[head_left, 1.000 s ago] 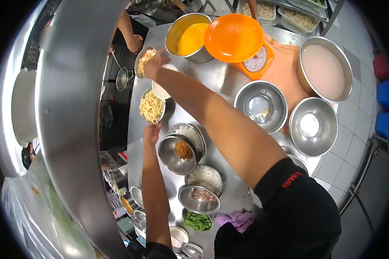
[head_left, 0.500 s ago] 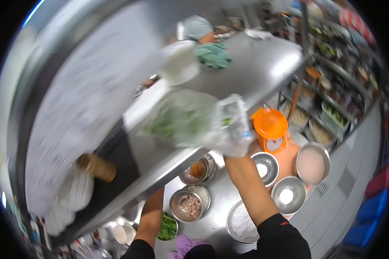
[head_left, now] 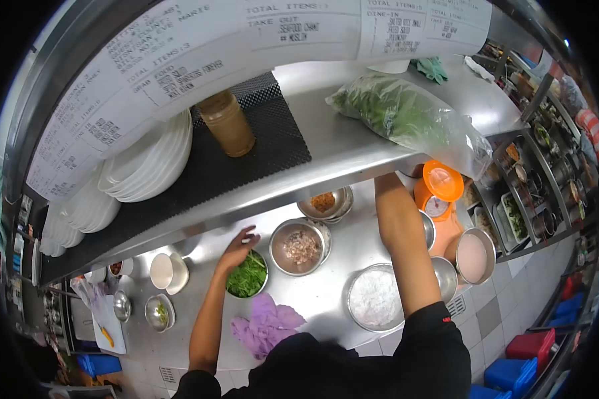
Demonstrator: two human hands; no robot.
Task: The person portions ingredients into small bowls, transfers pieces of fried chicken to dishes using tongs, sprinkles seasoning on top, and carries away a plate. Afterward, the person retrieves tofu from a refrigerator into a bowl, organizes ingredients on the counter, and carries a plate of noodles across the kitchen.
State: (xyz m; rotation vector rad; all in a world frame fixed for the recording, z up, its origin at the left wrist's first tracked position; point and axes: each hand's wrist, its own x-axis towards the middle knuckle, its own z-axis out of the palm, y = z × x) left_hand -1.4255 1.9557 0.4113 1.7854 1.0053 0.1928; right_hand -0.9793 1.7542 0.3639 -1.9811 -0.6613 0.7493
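Observation:
My left hand (head_left: 238,249) is empty with its fingers apart, just above and left of a bowl of green leaves (head_left: 247,275). To its right is a steel bowl of chopped pinkish pieces (head_left: 299,247), and farther back a bowl of orange shreds (head_left: 323,201). My right arm stretches forward under the steel shelf; the shelf edge hides that hand. Right of that arm stands an orange scale (head_left: 436,207) with an orange pan. A purple cloth (head_left: 267,324) lies near my body. Beside it to the right is a bowl of white powder (head_left: 375,298).
Overhead, a steel shelf (head_left: 326,149) holds a bag of greens (head_left: 406,116), a brown jar (head_left: 227,126) and stacked white plates (head_left: 153,163). Printed order slips (head_left: 306,30) hang above. A pot of pale liquid (head_left: 474,257) is at the right, a white cutting board (head_left: 106,324) at the left.
The view has swung up and left, showing the shelf and slips. My left hand has left the noodle bowl it touched and now hovers by the greens. My right hand has gone out of sight.

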